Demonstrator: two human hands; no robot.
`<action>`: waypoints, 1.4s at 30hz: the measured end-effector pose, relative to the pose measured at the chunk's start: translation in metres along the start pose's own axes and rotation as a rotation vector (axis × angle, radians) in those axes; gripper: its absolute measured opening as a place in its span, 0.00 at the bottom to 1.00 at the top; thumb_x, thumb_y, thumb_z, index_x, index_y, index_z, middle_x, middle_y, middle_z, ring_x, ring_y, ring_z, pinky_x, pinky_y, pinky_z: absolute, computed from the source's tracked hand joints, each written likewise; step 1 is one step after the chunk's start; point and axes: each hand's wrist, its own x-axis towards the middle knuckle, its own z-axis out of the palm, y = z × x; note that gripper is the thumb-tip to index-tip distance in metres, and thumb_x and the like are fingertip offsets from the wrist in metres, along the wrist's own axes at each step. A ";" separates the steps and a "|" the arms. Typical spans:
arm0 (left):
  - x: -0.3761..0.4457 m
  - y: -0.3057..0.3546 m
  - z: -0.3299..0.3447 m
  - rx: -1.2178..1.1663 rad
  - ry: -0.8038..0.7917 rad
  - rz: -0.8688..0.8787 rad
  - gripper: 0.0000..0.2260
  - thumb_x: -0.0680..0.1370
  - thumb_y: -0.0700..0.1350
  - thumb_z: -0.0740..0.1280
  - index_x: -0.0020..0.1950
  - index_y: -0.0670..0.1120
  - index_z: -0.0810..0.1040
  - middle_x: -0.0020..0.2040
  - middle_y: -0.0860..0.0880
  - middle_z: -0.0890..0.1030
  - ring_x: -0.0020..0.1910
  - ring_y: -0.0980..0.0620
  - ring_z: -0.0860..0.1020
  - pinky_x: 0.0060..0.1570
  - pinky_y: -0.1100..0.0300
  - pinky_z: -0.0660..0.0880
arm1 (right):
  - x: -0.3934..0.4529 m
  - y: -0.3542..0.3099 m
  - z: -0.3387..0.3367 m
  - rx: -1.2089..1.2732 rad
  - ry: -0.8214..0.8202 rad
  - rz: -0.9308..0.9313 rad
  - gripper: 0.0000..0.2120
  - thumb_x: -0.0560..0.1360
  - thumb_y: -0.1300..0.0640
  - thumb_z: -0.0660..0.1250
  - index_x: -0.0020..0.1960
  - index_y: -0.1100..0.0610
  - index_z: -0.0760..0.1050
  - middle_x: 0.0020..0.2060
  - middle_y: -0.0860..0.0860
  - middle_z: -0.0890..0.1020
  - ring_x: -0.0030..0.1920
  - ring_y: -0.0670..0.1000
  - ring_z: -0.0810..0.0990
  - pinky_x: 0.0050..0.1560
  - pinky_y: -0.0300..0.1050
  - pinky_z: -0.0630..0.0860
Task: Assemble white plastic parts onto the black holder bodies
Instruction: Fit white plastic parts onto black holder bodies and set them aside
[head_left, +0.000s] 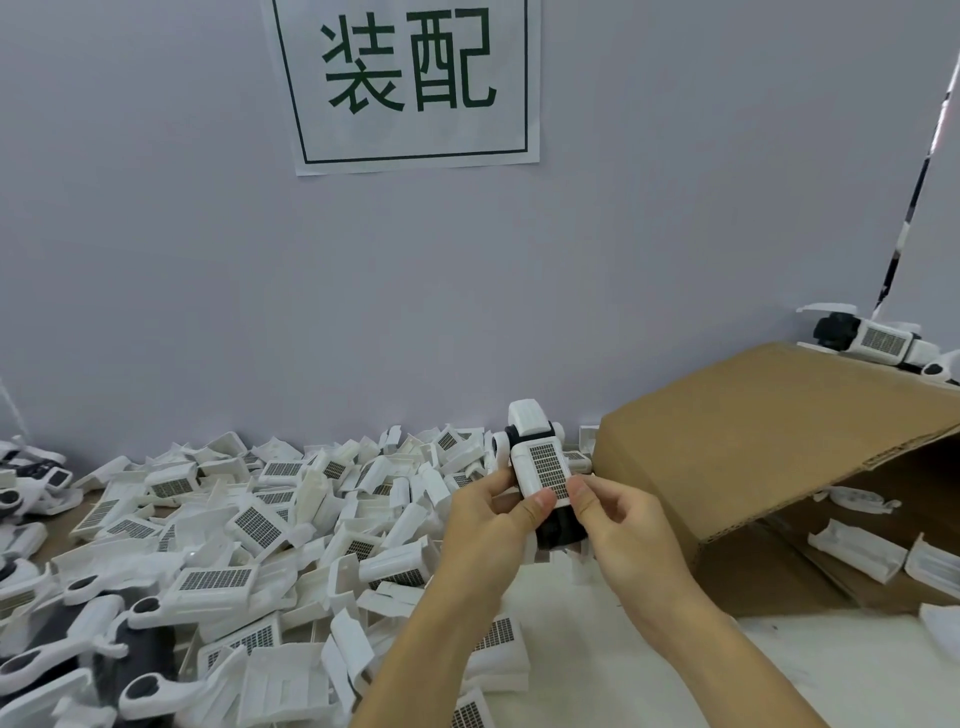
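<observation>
At frame centre, the left hand (488, 525) and right hand (618, 525) both pinched the black holder body (558, 525), thumbs curled onto its white gridded part (545, 467). Seating likely required even pressure along both edges, avoiding skew.

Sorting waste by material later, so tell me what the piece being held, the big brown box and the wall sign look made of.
The white-and-black holder piece with a grey grid panel, gripped by both hands, looks like moulded plastic: smooth, slightly glossy, with rounded edges. The brown tipped-over box appears to be corrugated cardboard: matte, with fluting visible along its cut edge. The white wall sign with green characters seems to be thin printed paper, slightly wavy.
</observation>
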 end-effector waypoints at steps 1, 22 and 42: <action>0.000 0.000 0.001 -0.012 0.005 0.007 0.09 0.79 0.37 0.70 0.58 0.45 0.84 0.49 0.44 0.87 0.51 0.42 0.86 0.51 0.43 0.83 | 0.000 0.000 0.000 -0.037 0.023 -0.024 0.11 0.83 0.57 0.62 0.56 0.54 0.84 0.46 0.48 0.88 0.48 0.48 0.86 0.48 0.43 0.82; 0.001 0.005 0.008 -0.114 0.265 0.008 0.19 0.83 0.50 0.64 0.43 0.38 0.84 0.38 0.39 0.86 0.37 0.42 0.86 0.35 0.53 0.83 | -0.003 0.008 0.001 -0.347 0.183 -0.330 0.15 0.69 0.36 0.66 0.55 0.32 0.73 0.50 0.34 0.82 0.54 0.42 0.81 0.54 0.49 0.80; 0.008 0.007 -0.013 -0.097 0.257 0.135 0.09 0.81 0.45 0.68 0.48 0.55 0.87 0.48 0.49 0.87 0.48 0.50 0.83 0.41 0.60 0.79 | 0.006 0.009 -0.015 0.157 -0.027 0.112 0.36 0.63 0.35 0.66 0.56 0.64 0.79 0.45 0.65 0.80 0.37 0.59 0.68 0.35 0.49 0.66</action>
